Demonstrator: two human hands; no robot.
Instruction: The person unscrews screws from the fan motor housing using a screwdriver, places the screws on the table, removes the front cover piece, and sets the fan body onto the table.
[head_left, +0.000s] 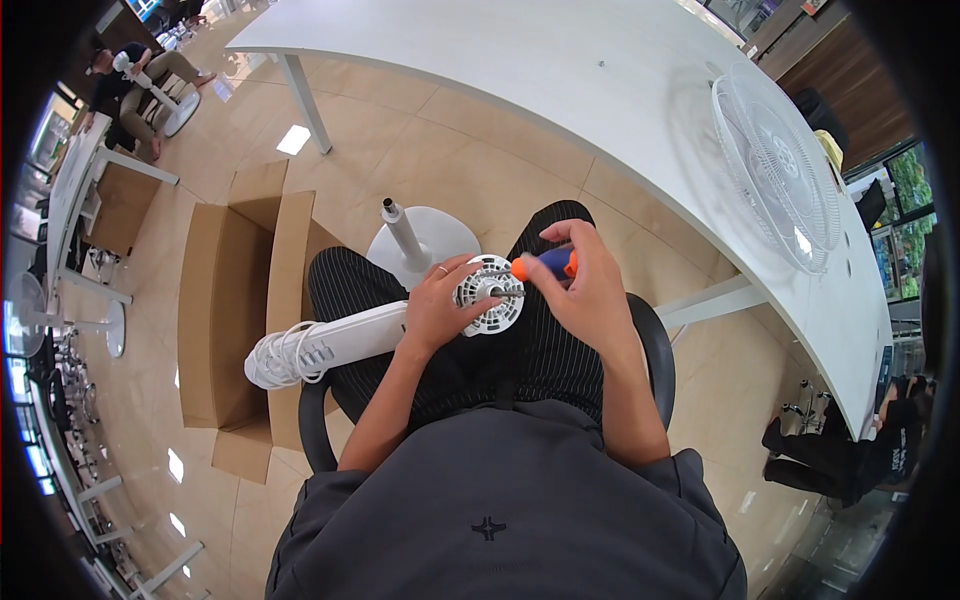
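the left hand clasps the white, round, slotted plastic fan head near the lap's front edge, so the right hand, gripping the blue-and-orange screwdriver, should turn squarely.

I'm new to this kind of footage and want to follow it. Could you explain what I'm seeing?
There's no robot here: these are a seated person's own bare hands. The single picture comes from a camera worn on their head, looking forward and down; its lens bends straight edges.

The right hand holds what looks like a screwdriver, its handle blue and orange. The left hand rests against the round vented head of a white fan body lying across the lap, its cord bundled at the far end.

On the white table lies a round fan grille.
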